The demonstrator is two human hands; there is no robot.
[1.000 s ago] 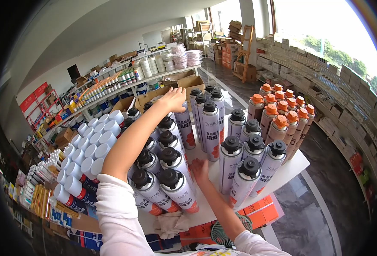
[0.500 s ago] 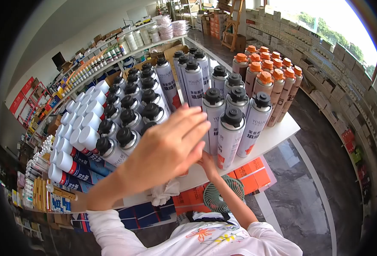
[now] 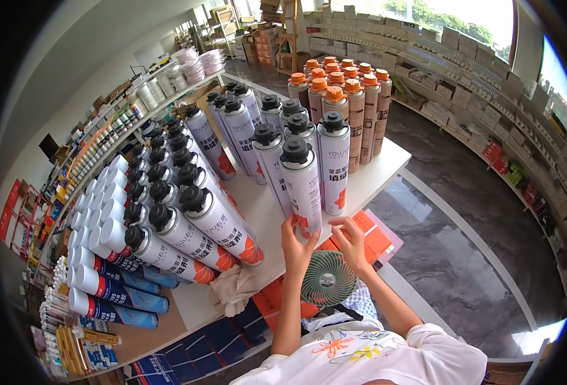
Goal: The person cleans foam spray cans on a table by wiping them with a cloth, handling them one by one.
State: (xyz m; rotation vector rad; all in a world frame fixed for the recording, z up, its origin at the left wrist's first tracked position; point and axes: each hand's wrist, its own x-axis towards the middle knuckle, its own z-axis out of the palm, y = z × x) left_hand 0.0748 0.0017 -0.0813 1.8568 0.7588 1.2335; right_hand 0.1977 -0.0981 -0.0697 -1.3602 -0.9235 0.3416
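A white foam sealant can [image 3: 301, 192] with a black cap stands upright at the front corner of a group of like cans. My left hand [image 3: 296, 242] is at its base, thumb and fingers curved around the lower part. Just right of that base is my right hand [image 3: 349, 240], fingers bent and thumb apart, with nothing visible in it. Close behind stand another black-capped can [image 3: 333, 167] and several more. To the left, black-capped cans [image 3: 219, 221] stand in rows, appearing tilted in the wide lens.
Orange-capped brown cans [image 3: 354, 122] stand at the table's [image 3: 376, 183] back right. White-capped blue cans [image 3: 120, 282] fill the left. A crumpled cloth [image 3: 234, 290] lies at the front edge. A green fan [image 3: 328, 279] is before my body, near orange boxes [image 3: 367, 234].
My left hand has swung from above the left rows down to the front can's base. My right hand has shifted to the can's right side. The view has turned.
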